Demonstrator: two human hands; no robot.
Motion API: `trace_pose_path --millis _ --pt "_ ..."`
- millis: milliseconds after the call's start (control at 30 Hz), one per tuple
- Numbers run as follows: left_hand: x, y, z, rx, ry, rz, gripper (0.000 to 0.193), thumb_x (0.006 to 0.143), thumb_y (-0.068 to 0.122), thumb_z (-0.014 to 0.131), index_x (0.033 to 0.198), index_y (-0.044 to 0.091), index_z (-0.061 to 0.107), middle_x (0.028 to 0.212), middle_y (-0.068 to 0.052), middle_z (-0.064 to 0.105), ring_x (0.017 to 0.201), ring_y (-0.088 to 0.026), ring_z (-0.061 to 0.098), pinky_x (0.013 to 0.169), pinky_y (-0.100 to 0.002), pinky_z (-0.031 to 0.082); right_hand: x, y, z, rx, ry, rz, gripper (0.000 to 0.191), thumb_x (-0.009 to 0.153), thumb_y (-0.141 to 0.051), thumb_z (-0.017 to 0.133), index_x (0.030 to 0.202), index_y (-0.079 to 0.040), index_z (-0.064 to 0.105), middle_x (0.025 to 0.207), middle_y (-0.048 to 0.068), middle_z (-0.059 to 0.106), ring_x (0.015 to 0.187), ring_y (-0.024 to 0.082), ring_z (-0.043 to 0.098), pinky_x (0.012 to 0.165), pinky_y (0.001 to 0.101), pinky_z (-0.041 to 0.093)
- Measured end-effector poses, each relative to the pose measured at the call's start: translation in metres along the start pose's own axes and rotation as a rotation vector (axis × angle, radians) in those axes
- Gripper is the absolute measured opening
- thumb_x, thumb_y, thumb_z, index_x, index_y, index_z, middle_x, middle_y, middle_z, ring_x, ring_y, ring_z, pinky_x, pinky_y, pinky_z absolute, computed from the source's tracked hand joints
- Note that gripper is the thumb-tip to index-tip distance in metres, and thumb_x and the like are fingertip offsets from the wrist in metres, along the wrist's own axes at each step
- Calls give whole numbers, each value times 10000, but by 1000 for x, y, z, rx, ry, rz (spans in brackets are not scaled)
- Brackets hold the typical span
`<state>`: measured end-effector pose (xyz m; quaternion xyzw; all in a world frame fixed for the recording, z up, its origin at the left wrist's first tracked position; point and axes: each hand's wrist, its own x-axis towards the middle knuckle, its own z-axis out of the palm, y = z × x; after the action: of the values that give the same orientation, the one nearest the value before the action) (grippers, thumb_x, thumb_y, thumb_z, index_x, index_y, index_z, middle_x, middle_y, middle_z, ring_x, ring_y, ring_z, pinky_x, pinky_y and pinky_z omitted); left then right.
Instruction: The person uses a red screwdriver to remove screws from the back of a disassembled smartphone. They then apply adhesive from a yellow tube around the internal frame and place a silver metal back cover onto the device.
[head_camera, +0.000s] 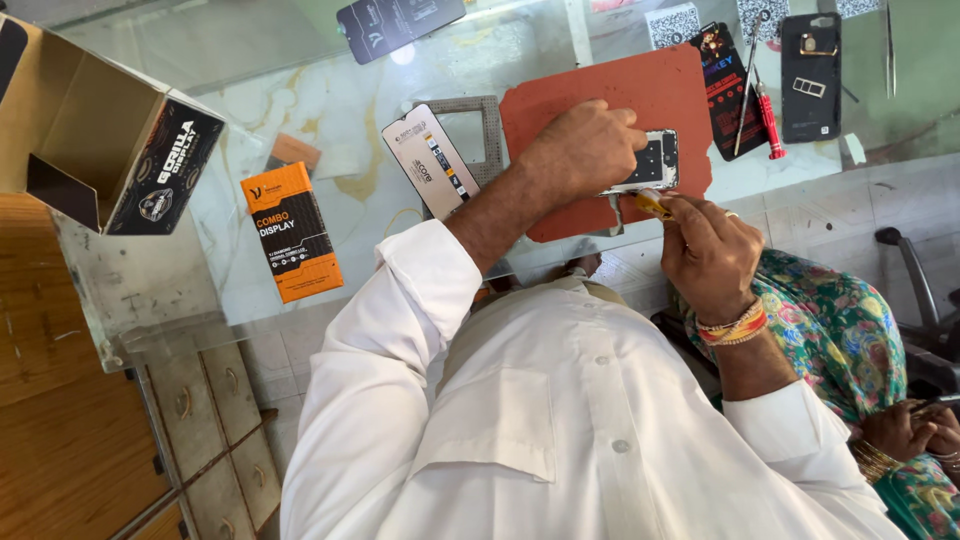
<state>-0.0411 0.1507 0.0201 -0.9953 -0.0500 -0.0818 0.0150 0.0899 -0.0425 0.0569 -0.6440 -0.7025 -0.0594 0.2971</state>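
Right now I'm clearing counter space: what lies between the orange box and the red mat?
In the head view, a white phone display lies between the orange box and the red mat, partly over a grey frame.
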Motion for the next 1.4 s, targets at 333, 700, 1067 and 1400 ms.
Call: trace_pose_path --millis 333,700,1067,1400 --pt "-3 0 -2 -40 -16 6 91 806 198 752 734 159 793 992 36 727 1026 -202 648 786 -378 547 -4 8 0 -44 19 16 230 916 76 752 1116 -32 715 1054 106 759 790 267 708 704 363 557" --pt "0 3 -3 3 -54 20 71 807 198 753 751 180 793 977 62 726 1038 -183 647 828 -381 539 -7 13 -9 -70 8 39 214 938 63 757 1124 -30 707 1078 108 760 823 271 721 714 366 558" --pt "-1 0 -9 5 -100 26 87 814 187 739 756 191 803 1003 61 717 1070 -192 638 858 -395 527 -7 18 -15 -95 2 53 258 909 69 741 1143 -38 730 1063 108 761 791 271 710 708 369 562" --pt "0 2 -13 32 -129 24 69 795 182 741 781 182 808 1035 65 713 1077 -186 623 868 -399 525 -9 24 -16 -123 2 38 191 942 47 763 1113 -28 719 1067 108 765 778 261 712 686 358 554"
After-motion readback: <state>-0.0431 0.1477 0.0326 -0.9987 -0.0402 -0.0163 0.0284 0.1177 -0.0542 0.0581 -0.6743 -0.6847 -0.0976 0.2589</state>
